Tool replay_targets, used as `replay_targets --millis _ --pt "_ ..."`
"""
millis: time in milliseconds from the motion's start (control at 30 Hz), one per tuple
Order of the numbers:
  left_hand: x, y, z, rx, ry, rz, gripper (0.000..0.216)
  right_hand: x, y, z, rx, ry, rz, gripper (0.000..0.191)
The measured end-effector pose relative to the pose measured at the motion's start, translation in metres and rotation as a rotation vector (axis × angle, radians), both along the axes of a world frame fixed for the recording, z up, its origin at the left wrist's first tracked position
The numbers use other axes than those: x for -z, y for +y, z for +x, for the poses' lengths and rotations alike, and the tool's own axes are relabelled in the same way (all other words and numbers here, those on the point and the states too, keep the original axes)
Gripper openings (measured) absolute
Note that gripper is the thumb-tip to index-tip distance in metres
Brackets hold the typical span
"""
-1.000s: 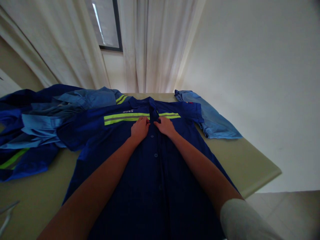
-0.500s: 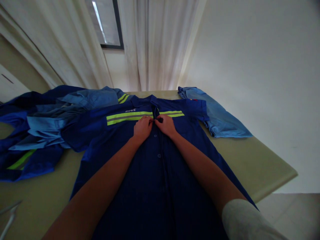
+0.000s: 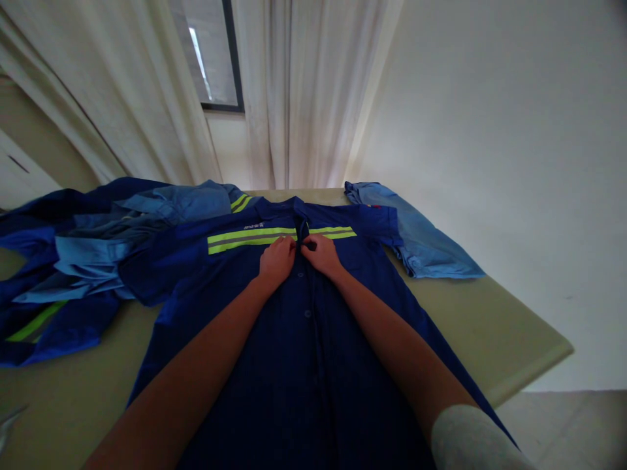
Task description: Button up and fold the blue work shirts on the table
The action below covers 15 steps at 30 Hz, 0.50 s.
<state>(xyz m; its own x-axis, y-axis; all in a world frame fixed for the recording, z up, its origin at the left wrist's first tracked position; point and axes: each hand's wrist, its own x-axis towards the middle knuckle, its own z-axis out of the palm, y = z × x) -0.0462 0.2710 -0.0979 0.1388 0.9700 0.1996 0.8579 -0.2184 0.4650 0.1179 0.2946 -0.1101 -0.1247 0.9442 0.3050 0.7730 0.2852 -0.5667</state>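
A dark blue short-sleeved work shirt point(image 3: 255, 365) lies spread face up, its collar at the far end and a yellow-green and grey reflective band point(image 3: 235, 240) across the chest. My left hand point(image 3: 278, 260) pinches the front opening at the band's lower edge. Right beside it, my right hand point(image 3: 321, 254) grips the other side of the same opening, fingertips nearly touching the left ones. Whatever small part sits between the fingertips is hidden. Below the hands, two buttons point(image 3: 307, 314) show along the placket.
Crumpled blue work clothes point(image 3: 93, 254) are heaped on the left of the table point(image 3: 470, 326). A lighter blue garment point(image 3: 431, 245) lies at the right, by the white wall point(image 3: 514, 163). Curtains point(image 3: 313, 85) hang behind. A blurred white object point(image 3: 8, 421) is at lower left.
The view has tilted slightly, so everything sits a little lower in the picture. Both hands stay at the same spot on the shirt front, their fingers shifting only slightly.
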Motion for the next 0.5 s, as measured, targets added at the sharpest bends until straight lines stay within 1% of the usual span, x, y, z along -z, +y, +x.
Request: replay_targets --millis 100,300,500 --pt "0.0026 0.0033 -0.0012 -0.01 -0.043 -0.015 0.016 -0.001 -0.0011 -0.0004 -0.035 0.0 0.011 0.019" --pt "0.0057 0.0058 -0.003 -0.01 -0.059 -0.003 0.018 -0.003 -0.0024 -0.0023 -0.048 -0.02 0.003 0.02" --pt "0.006 0.0043 -0.002 -0.024 -0.04 0.018 0.016 -0.0082 -0.0071 -0.006 -0.089 -0.113 0.026 0.019"
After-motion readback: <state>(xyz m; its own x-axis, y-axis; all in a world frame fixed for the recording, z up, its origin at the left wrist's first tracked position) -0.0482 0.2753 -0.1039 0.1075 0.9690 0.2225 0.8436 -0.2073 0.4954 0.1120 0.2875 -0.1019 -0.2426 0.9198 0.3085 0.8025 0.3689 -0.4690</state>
